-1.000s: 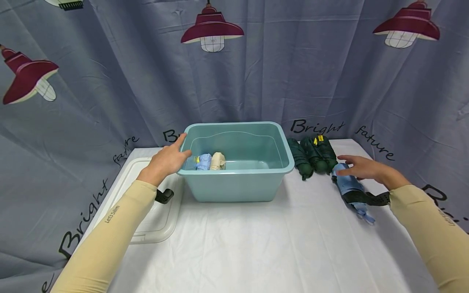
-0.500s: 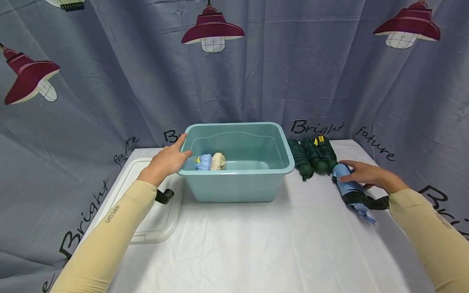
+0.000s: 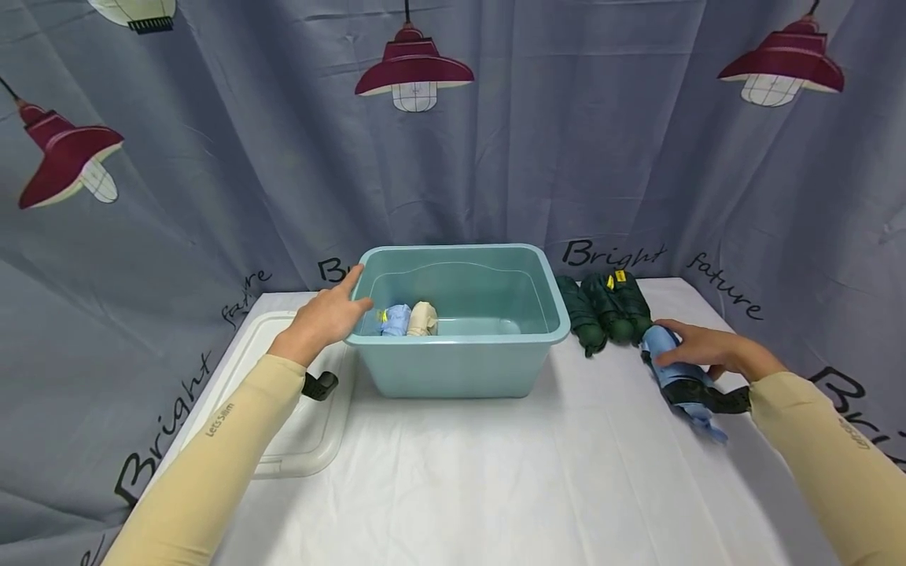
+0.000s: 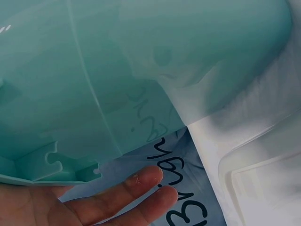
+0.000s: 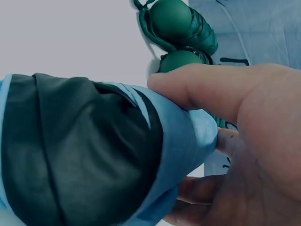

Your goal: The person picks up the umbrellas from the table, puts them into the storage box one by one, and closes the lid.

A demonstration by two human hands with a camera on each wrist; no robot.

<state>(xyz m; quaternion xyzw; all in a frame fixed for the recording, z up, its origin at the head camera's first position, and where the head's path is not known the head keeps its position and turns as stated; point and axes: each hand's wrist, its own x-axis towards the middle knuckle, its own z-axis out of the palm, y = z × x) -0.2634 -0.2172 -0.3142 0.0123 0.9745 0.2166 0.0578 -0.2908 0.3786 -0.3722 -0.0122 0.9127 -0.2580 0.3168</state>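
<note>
A teal plastic bin (image 3: 453, 368) stands at the back middle of the table. My left hand (image 3: 327, 316) rests on its left rim, thumb over the inside; in the left wrist view two fingers (image 4: 141, 181) extend straight outside the wall. A blue folded umbrella (image 3: 661, 342) with a black section lies on the right side. Around its far end my right hand (image 3: 708, 346) grips, thumb on one side and fingers on the other. The right wrist view shows the umbrella's black fabric (image 5: 75, 141) close up. Inside the bin sit a light blue bundle (image 3: 395, 320) and a beige bundle (image 3: 423, 319).
Several dark green folded umbrellas (image 3: 605, 306) lie side by side between the bin and my right hand. A whitish lid (image 3: 300, 440) lies on the table's left, partly under my left forearm. A grey-blue curtain (image 3: 495, 157) hangs behind the white-covered table (image 3: 495, 487).
My right hand has come down onto the blue umbrella, and its thumb and fingers have closed around it. My left hand keeps its place on the bin rim. The head view has tilted slightly up.
</note>
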